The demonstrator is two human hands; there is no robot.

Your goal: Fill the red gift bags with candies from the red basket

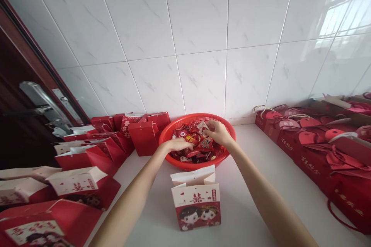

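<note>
Both hands are inside a red plastic basket (198, 166) heaped with candies in red wrappers (203, 146). My right hand (216, 132) pinches a pale candy packet (203, 127) printed "CANDY", at the right side of the heap. On the left side, my left hand (178, 145) reaches in among the wrappers with its fingers closed; what they hold is hidden. In front of the basket stands an upright paper gift bag (197, 204), open at the top, white above and red below with two cartoon faces.
Several red and white gift bags (81, 179) stand on the left of the white tabletop (243, 185). Rows of red gift boxes (313, 158) with cord handles line the right. A tiled wall (199, 81) rises behind; a dark door with a metal handle (48, 104) is at left.
</note>
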